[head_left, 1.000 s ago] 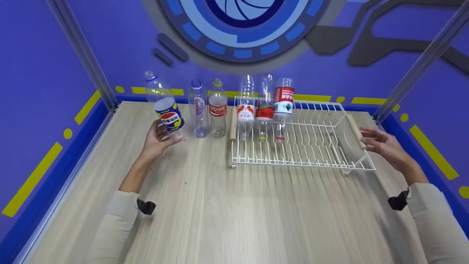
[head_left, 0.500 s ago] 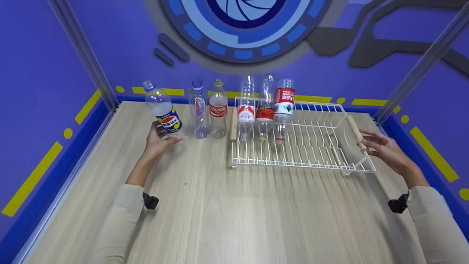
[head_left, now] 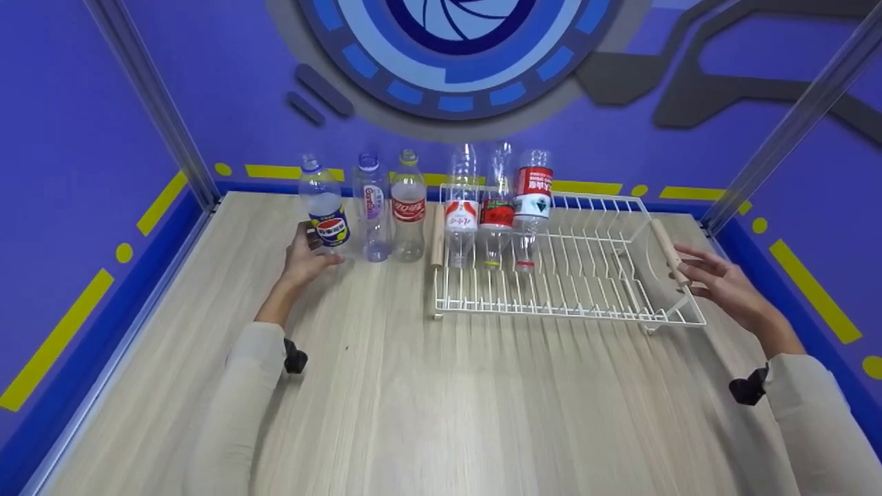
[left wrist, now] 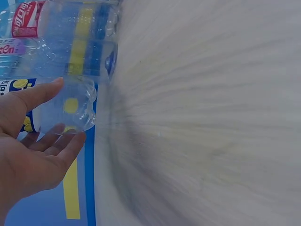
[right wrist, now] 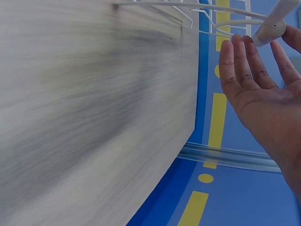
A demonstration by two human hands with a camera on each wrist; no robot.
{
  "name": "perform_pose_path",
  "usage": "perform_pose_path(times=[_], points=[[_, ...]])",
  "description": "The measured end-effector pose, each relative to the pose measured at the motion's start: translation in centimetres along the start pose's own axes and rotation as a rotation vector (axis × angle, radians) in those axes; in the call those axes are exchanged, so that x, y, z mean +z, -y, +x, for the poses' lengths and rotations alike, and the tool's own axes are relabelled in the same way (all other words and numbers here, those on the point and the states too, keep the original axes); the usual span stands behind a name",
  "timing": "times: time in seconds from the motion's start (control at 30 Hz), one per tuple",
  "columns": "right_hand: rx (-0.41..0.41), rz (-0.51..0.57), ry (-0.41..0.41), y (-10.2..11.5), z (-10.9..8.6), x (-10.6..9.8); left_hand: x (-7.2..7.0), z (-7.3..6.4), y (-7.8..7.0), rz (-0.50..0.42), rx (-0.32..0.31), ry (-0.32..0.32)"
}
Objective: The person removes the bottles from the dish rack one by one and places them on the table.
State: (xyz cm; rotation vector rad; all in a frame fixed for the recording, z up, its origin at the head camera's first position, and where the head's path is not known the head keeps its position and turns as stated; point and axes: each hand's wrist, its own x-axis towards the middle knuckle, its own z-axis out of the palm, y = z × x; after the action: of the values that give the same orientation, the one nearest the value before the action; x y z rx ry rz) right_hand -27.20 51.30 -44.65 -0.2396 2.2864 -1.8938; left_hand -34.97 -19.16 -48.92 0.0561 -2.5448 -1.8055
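In the head view my left hand point(head_left: 306, 260) grips the lower part of a clear plastic bottle point(head_left: 331, 231) with a blue Pepsi label. In the left wrist view its thumb and fingers lie on either side of the bottle's base point(left wrist: 77, 101). The bottle stands nearly upright, just left of a bottle with a purple-and-white label point(head_left: 374, 207) and a red-labelled Coca-Cola bottle point(head_left: 408, 210). My right hand point(head_left: 720, 279) rests with extended fingers at the wooden handle point(head_left: 668, 251) on the right side of a white wire dish rack point(head_left: 572, 313).
Three empty bottles lean upside down in the rack's left part: one with a white-and-red label point(head_left: 462, 213), one red-and-black point(head_left: 497, 213), one red-and-white point(head_left: 534, 186). A blue wall point(head_left: 227, 103) rises behind the wooden table point(head_left: 441, 399).
My left hand has moved right with the Pepsi bottle, which has gone from leaning left to nearly upright beside the other two. The right hand has hardly moved.
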Motion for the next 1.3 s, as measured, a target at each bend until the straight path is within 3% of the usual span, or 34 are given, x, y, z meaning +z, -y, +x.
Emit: perform_pose_path(times=[0.33, 0.67, 0.93, 1.17, 1.3], points=[[0.001, -0.029, 0.016, 0.2, -0.3, -0.1, 0.2, 1.4, 0.8, 0.101, -0.004, 0.037], [-0.02, -0.005, 0.039, -0.1, -0.5, -0.1, 0.3, 2.2, 0.8, 0.109, 0.001, 0.069], [-0.03, -0.183, 0.06, 0.0, -0.2, 0.2, 0.5, 2.1, 0.6, 0.108, 0.015, 0.077], [-0.019, -0.195, 0.082, -0.1, -0.5, 0.2, 0.5, 1.9, 0.5, 0.093, -0.001, 0.095], [-0.008, -0.202, 0.086, -0.1, -0.7, 0.2, -0.1, 1.5, 0.6, 0.15, 0.0, 0.101]])
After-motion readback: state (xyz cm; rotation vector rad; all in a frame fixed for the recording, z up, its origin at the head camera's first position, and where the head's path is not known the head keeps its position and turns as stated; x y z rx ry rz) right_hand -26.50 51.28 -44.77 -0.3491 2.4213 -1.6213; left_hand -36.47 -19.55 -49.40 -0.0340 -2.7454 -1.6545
